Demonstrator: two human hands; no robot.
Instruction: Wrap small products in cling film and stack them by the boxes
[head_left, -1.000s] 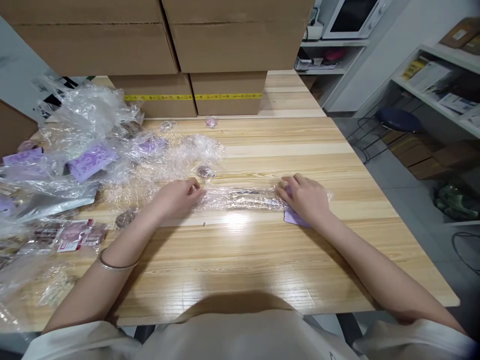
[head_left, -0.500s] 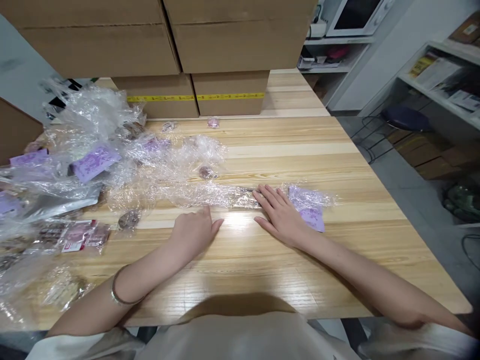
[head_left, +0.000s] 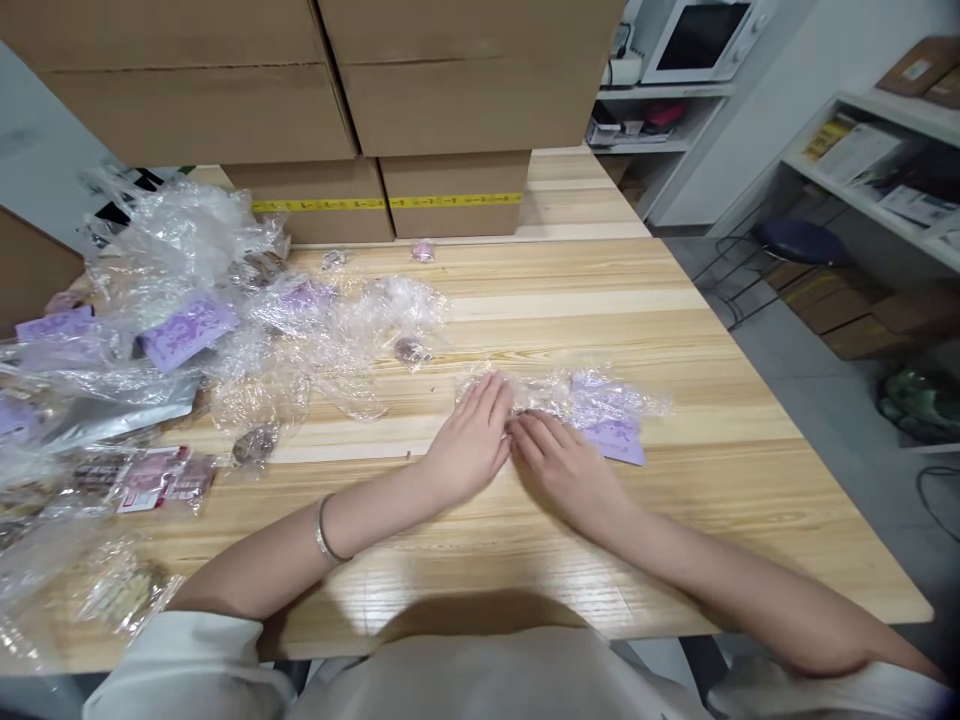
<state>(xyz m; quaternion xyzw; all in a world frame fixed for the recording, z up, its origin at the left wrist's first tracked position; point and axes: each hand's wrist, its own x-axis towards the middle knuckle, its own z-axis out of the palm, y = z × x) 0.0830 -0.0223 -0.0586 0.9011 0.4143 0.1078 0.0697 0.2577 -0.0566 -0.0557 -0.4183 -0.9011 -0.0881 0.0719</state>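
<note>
A crumpled clear plastic wrapper [head_left: 553, 388] lies on the table in front of me, folded short under my fingers. My left hand [head_left: 474, 440] rests on its left end, fingers straight, side by side and flat on the film. Close against it, my right hand [head_left: 574, 470] has its fingers bent over the wrapper's near edge, its thumb hidden. A purple printed card [head_left: 619, 440] sticks out from beneath the film, just right of my right hand. What lies inside the wrapper under my fingers is mostly covered.
A heap of clear plastic film [head_left: 202, 230] with purple cards and small packets covers the table's left side. Cardboard boxes [head_left: 457, 105] are stacked at the back. A small dark wrapped piece [head_left: 411, 349] and a pink one [head_left: 423, 251] lie beyond my hands. Shelves stand beyond the right edge.
My left hand has moved right and onto the wrapper, next to my right hand. The film that stretched out leftward is now folded in. The fingers of my right hand have bent and shifted nearer me.
</note>
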